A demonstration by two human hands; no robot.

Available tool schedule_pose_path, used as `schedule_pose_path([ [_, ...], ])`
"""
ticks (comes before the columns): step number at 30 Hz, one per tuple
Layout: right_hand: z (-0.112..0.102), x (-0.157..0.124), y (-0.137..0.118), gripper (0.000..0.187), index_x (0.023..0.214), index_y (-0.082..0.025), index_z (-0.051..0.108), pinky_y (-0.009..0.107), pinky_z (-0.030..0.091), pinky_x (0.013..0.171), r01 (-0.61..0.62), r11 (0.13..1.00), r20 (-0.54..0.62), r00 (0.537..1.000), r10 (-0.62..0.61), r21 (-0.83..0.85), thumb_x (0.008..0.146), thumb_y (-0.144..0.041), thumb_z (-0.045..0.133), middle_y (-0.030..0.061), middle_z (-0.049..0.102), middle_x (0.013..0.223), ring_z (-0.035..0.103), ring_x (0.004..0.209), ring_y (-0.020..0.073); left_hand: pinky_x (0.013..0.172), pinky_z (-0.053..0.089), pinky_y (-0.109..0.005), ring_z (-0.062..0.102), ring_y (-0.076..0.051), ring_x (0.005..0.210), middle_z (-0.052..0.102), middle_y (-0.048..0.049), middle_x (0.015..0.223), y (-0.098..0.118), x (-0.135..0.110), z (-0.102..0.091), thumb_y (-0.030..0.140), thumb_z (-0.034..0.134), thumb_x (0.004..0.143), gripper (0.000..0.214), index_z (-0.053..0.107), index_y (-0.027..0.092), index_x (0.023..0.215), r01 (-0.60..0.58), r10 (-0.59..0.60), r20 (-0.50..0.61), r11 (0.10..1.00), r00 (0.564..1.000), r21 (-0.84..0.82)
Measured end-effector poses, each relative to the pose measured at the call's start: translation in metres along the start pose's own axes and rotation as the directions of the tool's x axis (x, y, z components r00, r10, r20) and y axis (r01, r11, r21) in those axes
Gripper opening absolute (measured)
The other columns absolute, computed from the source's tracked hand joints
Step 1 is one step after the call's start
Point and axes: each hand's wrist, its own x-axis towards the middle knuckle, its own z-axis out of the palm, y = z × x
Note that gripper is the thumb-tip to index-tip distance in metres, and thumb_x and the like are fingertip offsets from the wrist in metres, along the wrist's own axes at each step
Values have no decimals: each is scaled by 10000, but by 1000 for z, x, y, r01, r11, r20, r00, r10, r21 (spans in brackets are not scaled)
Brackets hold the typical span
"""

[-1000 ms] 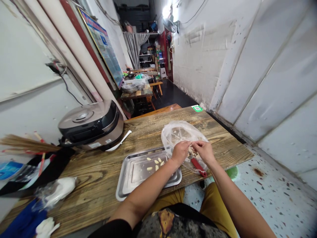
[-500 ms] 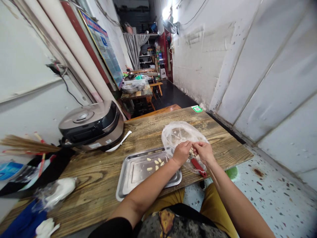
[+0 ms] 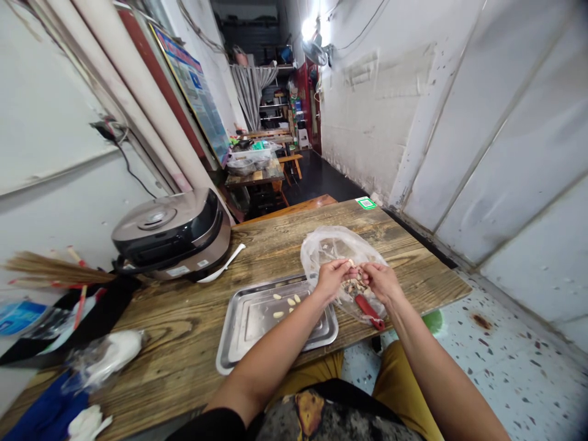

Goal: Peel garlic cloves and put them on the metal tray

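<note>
Over an open clear plastic bag (image 3: 316,245), my left hand (image 3: 331,278) pinches a small pale garlic clove (image 3: 351,263) between thumb and fingertips. Close against it, the fingertips of my right hand (image 3: 380,280) are pinched together; whatever they hold is too small to make out. Several unpeeled cloves and bits of skin (image 3: 351,286) lie in the bag below both hands. A red-handled tool (image 3: 367,309) rests at the bag's near side, its working end hidden. Under my left forearm, a metal tray (image 3: 229,327) carries several peeled garlic cloves (image 3: 278,315).
A rice cooker (image 3: 172,229) stands at the table's back left, with a white spoon (image 3: 225,263) beside it. Further left are a chopstick bundle (image 3: 55,266), a plastic-wrapped white item (image 3: 114,352) and a blue cloth (image 3: 46,407). The wooden table (image 3: 271,245) ends near the right wall.
My hands have drawn slightly apart, and the pale clove now shows at my left fingertips. More of the bag's contents shows beneath them. The tray and tool lie as before.
</note>
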Motion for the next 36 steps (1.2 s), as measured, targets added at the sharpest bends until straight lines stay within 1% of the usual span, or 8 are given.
schedule_pose_path([
  [3,-7,6,8,220,526,-166,530,210,311,361,18,994,-128,991,-31,-104,556,-337,664,-41,465,406,381,348,73,630,504,-219,605,-91,618,655,-61,740,3,-1,-2,341,745,606,362,649,85,844,35,-35,7,998,999,-45],
  [5,-11,8,12,277,494,-167,521,207,284,342,35,971,-145,987,-71,-236,606,-392,637,-39,452,375,362,323,73,597,490,-196,590,-74,588,649,-50,718,2,-1,-3,339,743,610,366,653,87,859,57,-56,17,998,998,-35],
  [8,-11,5,10,323,544,-158,580,205,310,362,148,891,-66,979,-194,-428,676,-452,590,-21,500,402,412,350,87,598,497,-215,585,-78,567,649,-40,690,-1,0,-5,341,730,623,375,658,86,888,51,-51,-2,998,999,30],
  [12,-2,-3,1,282,784,-159,674,229,430,509,322,821,36,937,-346,-472,669,-409,610,31,666,658,571,558,143,652,524,-275,604,-110,581,666,-36,668,-7,0,-4,341,692,658,334,675,98,887,-53,61,-34,982,998,180],
  [16,4,-5,-4,264,740,-150,680,264,459,594,331,788,45,931,-361,-520,677,-388,584,64,688,723,606,634,175,624,534,-286,617,-131,566,669,-30,631,-10,2,-2,325,650,696,291,687,118,898,-130,145,-23,941,989,313],
  [22,4,-4,-5,240,722,-135,670,256,453,575,327,777,42,931,-363,-538,676,-344,560,59,676,675,600,604,169,623,550,-309,637,-155,584,686,-37,664,-12,3,-1,331,650,690,262,700,134,855,-195,206,2,920,978,341],
  [30,-1,-3,-2,288,728,-123,667,209,361,436,274,857,60,959,-276,-437,669,-395,593,16,608,550,482,453,107,637,552,-326,638,-160,573,672,-35,615,-7,0,3,324,660,688,259,695,124,849,-119,129,-19,950,991,287],
  [36,-3,-2,1,307,726,-124,678,214,371,455,276,850,62,958,-279,-448,658,-417,616,38,634,600,509,494,122,643,550,-326,631,-155,559,664,-29,594,-4,-4,5,305,668,682,230,696,117,812,-89,104,-42,958,994,272],
])
